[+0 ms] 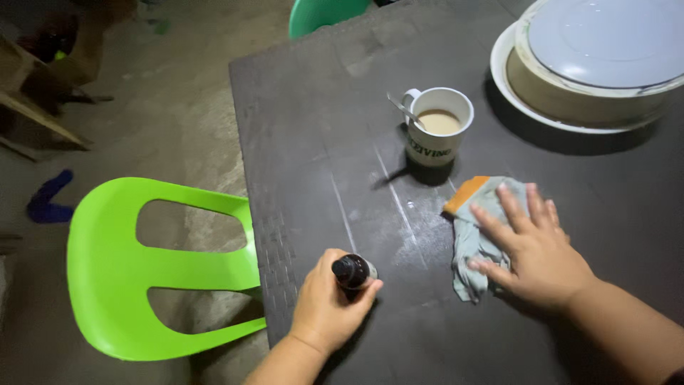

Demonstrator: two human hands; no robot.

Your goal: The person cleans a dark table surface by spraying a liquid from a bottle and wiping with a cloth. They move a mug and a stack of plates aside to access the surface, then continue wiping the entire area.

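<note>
Dark table, seen from above, with a pale wet smear across its middle. Near the front edge, left hand closed around a small dark bottle, cap up, base seemingly on the tabletop. To its right, also toward the front edge, right hand spread flat, fingers open, pressing down on a crumpled grey cloth with an orange corner; nothing gripped, only pinned under the palm. Just behind the cloth, toward the middle of the table, a white mug of milky brown drink with a spoon leaning in it. At the far right corner, a wide covered dish on a white plate. Beyond the left edge, a bright green chair on a bare floor; a second green chair back at the far edge.

Risks, judged from this layout: mug close to the cloth, so a broad sweep toward the far edge likely to knock it and spill the drink. Spoon handle sticking out, easy to catch. Bottle near the front edge, possibly tipping or leaking if the grip slackens. Cap state impossible to tell.
</note>
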